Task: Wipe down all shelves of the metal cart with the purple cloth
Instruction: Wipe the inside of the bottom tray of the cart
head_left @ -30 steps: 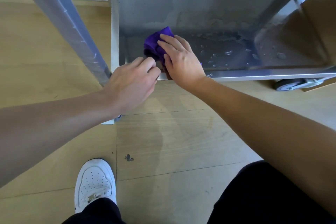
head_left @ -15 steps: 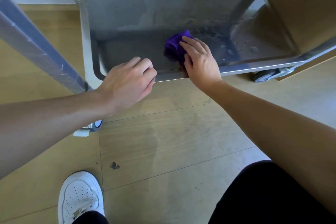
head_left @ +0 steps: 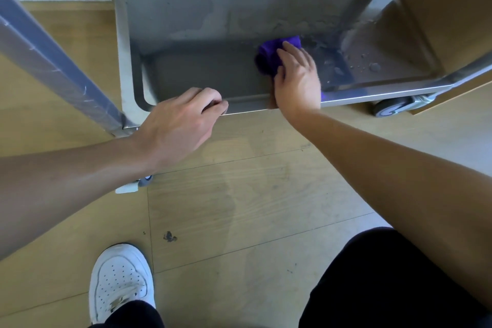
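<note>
The metal cart's bottom shelf (head_left: 202, 72) lies low in front of me, dull steel with a raised rim. My right hand (head_left: 296, 80) presses the bunched purple cloth (head_left: 269, 57) flat against the shelf, right of its middle. Water drops and smears (head_left: 372, 65) remain on the shelf to the right of the cloth. My left hand (head_left: 183, 122) curls its fingers over the shelf's front rim (head_left: 247, 106), left of the other hand.
A slanted cart post (head_left: 48, 61) wrapped in film crosses the left side. Caster wheels (head_left: 391, 108) sit at the right front corner and under my left forearm. A cardboard box (head_left: 447, 24) stands right of the cart. My white shoe (head_left: 121, 282) rests on the wooden floor.
My right hand has slid the purple cloth rightward along the bottom shelf, leaving the left part wiped. My left hand stays on the front rim.
</note>
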The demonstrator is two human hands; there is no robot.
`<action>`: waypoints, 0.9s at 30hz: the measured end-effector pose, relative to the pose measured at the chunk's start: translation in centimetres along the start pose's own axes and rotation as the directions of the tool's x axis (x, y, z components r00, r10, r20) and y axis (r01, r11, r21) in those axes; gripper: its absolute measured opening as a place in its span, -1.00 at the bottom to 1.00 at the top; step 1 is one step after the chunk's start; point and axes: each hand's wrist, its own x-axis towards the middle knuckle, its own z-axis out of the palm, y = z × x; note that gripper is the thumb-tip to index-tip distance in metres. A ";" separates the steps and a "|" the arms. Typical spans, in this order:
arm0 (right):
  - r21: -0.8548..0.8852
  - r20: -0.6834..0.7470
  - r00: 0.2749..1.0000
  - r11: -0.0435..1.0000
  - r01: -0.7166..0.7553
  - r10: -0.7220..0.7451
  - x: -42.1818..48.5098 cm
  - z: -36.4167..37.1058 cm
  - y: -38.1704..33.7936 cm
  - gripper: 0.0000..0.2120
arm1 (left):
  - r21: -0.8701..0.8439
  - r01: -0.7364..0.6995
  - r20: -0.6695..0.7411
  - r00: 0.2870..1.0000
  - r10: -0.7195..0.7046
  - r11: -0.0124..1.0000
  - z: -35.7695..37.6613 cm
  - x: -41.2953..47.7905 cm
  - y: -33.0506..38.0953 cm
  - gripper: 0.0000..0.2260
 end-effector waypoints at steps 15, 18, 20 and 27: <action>0.049 0.109 0.978 0.984 0.171 -0.175 2.0 2.5 -3.5 -0.61 | 0.023 0.031 -0.001 1.000 -0.031 0.999 -1.6 -3.2 -1.8 -0.73; 0.108 0.096 0.939 0.942 0.319 -0.329 0.7 3.2 -6.8 -0.60 | 0.085 0.063 -0.019 0.998 -0.062 0.994 -1.8 -4.4 -2.2 -0.73; 0.147 0.071 0.867 0.864 0.481 -0.494 -0.4 3.7 -8.7 -0.62 | 0.108 0.089 -0.016 0.996 -0.087 0.990 -1.9 -4.8 -2.1 -0.73; 0.199 0.129 0.847 0.850 0.488 -0.516 1.4 4.1 -7.5 -0.65 | 0.112 0.139 0.029 0.989 -0.143 0.984 -2.5 -5.8 -2.5 -0.70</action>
